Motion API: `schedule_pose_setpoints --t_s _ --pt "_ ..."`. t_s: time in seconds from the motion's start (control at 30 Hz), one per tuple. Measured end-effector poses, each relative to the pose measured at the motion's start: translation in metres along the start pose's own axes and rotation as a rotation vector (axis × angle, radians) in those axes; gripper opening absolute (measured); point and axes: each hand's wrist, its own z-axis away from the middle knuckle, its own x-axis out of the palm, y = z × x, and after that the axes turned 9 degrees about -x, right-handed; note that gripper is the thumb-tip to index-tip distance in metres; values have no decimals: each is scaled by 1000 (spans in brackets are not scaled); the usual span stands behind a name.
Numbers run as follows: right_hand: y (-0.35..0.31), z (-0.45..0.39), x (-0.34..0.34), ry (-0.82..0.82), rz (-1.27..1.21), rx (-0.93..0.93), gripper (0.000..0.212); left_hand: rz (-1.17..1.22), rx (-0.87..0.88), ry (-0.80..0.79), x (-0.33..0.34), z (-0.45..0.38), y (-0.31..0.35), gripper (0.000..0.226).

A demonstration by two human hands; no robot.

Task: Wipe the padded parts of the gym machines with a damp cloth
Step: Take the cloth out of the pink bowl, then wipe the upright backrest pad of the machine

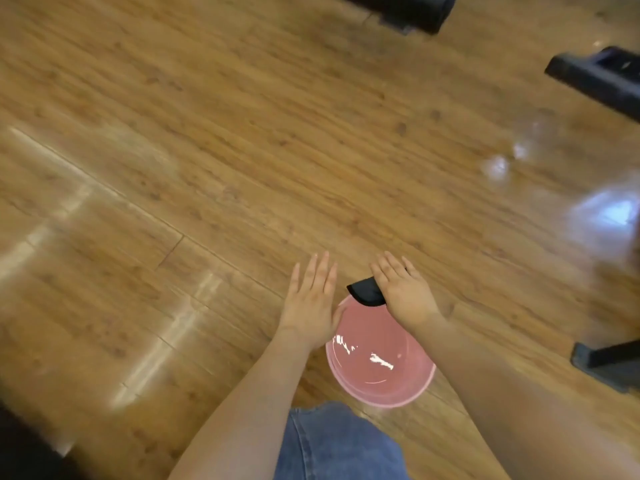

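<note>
The person's right hand [403,292], fingers nearly straight, holds a black cloth [367,292] under its palm above the far rim of the pink water basin [381,393], the left hand [311,303] flat and empty beside it, so wetting looks under way; dipping and wringing come next.

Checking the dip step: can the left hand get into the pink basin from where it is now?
Probably yes. The left hand is flat and empty, right at the pink basin near its left rim, and the basin's top is open. The right hand and black cloth cover only the far rim.
</note>
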Motion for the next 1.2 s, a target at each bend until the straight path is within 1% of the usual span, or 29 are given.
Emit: schedule_pose_setpoints --t_s 0.07,0.17,0.27,0.4,0.47,0.53,0.57,0.67,0.83,1.03,1.1,1.2 --pt "1 14 -58 48 44 21 62 19 2 -15 -56 20 2 81" --pt "4 38 -156 152 76 31 74 -19 26 34 -154 47 5 75" --pt "11 66 -265 214 113 26 73 2 50 104 -259 74 14 76" --pt "23 107 -399 186 144 81 68 -29 97 194 -388 97 28 74" --pt "34 124 -449 138 151 86 62 -5 105 244 -438 102 40 73" --pt "48 139 -487 154 135 139 61 36 115 278 -473 104 58 72" --pt "54 146 -502 192 133 158 61 57 117 285 -486 103 68 71" --pt "82 158 -532 239 130 200 62 88 123 295 -514 94 98 71" --pt "155 161 -555 248 141 249 63 3 142 335 -555 48 133 73" --pt "277 144 -558 243 122 233 64 -14 92 364 -593 -29 211 73" --pt "324 140 -566 260 118 222 65 -7 63 356 -604 -56 242 73" --pt "388 138 -585 239 132 190 65 -11 37 327 -621 -93 287 72"
